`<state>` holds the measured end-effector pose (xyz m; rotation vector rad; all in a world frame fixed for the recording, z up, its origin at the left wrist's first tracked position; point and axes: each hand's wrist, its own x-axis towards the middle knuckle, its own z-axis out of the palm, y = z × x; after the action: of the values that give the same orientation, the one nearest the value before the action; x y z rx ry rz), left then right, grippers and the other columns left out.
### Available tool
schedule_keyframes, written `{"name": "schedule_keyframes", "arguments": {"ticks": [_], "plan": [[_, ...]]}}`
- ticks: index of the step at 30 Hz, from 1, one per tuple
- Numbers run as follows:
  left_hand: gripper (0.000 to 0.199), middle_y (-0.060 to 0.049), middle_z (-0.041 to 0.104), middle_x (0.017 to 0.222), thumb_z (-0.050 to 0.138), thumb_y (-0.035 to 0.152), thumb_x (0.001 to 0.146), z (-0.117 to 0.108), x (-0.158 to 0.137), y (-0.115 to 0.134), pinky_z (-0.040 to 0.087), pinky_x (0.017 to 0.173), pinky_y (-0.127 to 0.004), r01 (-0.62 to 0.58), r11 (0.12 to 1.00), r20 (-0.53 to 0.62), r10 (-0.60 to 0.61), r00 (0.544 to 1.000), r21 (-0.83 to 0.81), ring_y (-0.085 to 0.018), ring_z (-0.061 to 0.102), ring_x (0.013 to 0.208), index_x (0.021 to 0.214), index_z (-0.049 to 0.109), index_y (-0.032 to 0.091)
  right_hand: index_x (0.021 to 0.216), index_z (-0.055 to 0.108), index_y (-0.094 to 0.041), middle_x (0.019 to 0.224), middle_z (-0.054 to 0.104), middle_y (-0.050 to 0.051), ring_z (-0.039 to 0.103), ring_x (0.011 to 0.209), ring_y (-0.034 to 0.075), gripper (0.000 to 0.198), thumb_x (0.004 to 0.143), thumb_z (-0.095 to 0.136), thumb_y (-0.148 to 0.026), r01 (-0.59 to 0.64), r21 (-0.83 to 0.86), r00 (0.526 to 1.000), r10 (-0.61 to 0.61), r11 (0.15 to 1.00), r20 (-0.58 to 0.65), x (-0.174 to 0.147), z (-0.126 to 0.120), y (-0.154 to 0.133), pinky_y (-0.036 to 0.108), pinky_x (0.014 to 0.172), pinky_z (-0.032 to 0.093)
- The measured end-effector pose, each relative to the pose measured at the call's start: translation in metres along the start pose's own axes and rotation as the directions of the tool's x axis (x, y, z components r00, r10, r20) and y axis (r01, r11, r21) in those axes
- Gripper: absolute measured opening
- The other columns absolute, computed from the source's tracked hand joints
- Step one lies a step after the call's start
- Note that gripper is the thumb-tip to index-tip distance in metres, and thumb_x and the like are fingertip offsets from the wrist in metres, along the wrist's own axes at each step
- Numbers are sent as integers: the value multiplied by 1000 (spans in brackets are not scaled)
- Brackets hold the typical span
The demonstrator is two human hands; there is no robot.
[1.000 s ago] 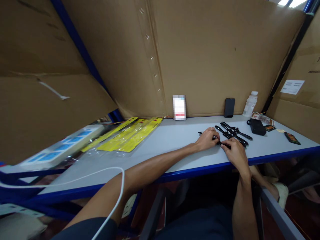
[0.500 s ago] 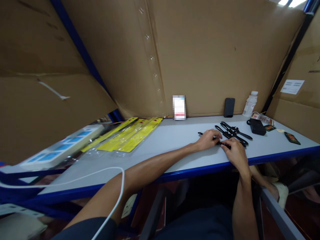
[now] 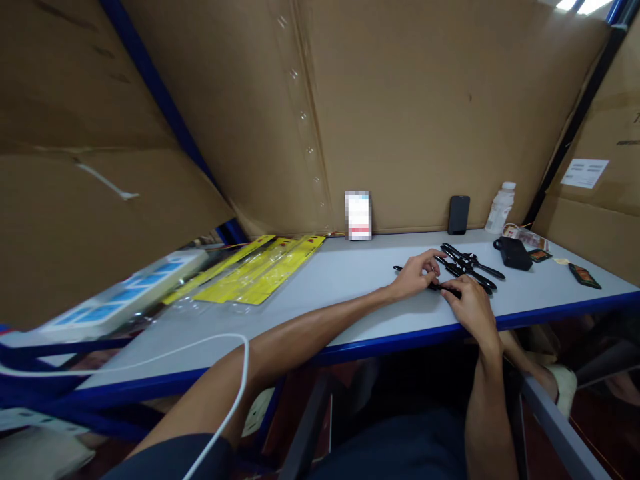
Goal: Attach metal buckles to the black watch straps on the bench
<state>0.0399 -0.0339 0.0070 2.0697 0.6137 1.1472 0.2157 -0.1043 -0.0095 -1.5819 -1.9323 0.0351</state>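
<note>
Between my hands, low over the table, is a slim black tool (image 3: 451, 291) with long handles, its exact kind hidden by my fingers. My right hand (image 3: 473, 305) closes on its right end. At its middle, my left hand (image 3: 415, 275) pinches with thumb and fingertips; what the fingertips grip there is too small to make out. A black tip shows behind my left hand. Just beyond my fingers lie several black plier-like tools (image 3: 470, 260) with crossed handles, loosely heaped.
Yellow cards in clear plastic packs (image 3: 280, 270) and a white tray with blue squares (image 3: 135, 290) lie left. Toward the back stand a blurred white card (image 3: 359, 217), a black phone (image 3: 459, 215) and a bottle (image 3: 501, 208). A black case (image 3: 513, 254) sits right.
My left hand has shifted slightly left and its index finger has lifted and stretched. My right hand stays on the black tool in the same place.
</note>
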Motion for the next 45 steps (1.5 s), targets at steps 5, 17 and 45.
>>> {"name": "schedule_keyframes", "arguments": {"ticks": [5, 17, 45], "plan": [[49, 4, 63, 76, 50, 4, 75, 0, 2, -1, 52, 74, -24, 55, 988, -77, -44, 996, 146, -11, 62, 69, 120, 65, 16, 108, 79, -23, 106, 71, 8, 64, 105, 23, 22, 96, 60, -25, 1, -1, 1000, -1, 1000, -12, 0, 1, 0, 34, 94, 44], [24, -7, 73, 90, 52, 15, 91, -5, 4, -5, 50, 82, -31, 66, 746, 47, -129, 991, 663, -21, 65, 88, 83, 75, 18, 105, 79, -23, 105, 71, 7, 64, 104, 23, 22, 96, 59, -25, -2, -8, 1000, 2, 1000, -23, 0, 1, 0, 33, 94, 45], [43, -1, 65, 61, 52, 34, 97, -20, 9, -22, 42, 72, -27, 247, 846, -110, -221, 969, 473, -15, 56, 63, 62, 69, 16, 121, 75, -20, 113, 71, 9, 62, 111, 26, 30, 97, 57, -27, -32, -30, 999, 32, 999, -5, -1, 3, 4, 36, 98, 44]]}}
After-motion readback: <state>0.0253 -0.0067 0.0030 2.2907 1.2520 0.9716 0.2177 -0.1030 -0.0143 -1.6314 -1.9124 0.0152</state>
